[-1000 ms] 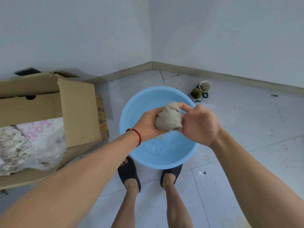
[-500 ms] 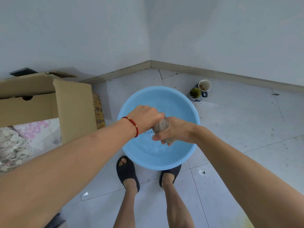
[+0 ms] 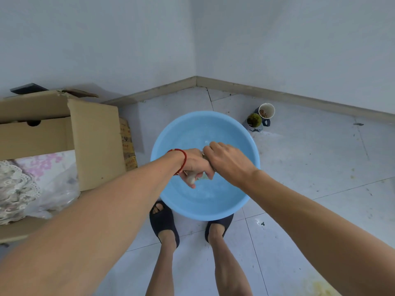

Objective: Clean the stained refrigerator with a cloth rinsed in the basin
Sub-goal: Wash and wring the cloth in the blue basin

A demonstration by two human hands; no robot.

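Observation:
A round light-blue basin [image 3: 239, 201] with shallow water stands on the tiled floor just in front of my feet. Over its middle both hands clench a grey cloth [image 3: 190, 178], of which only a small wet end shows below the fingers. My left hand [image 3: 195, 164], with a red string at the wrist, grips the cloth from the left. My right hand [image 3: 226, 160] grips it from the right, pressed against the left hand. The refrigerator is not in view.
An open cardboard box [image 3: 94, 142] with floral and lace fabric inside stands to the left of the basin. Two cups [image 3: 261, 116] sit on the floor behind the basin near the wall corner. My feet wear dark slippers [image 3: 163, 223]. A yellowish stain marks the floor at bottom right.
The cloth went from a loose ball held up between both hands to a tight twist almost hidden inside my fists, and the hands came closer together over the basin.

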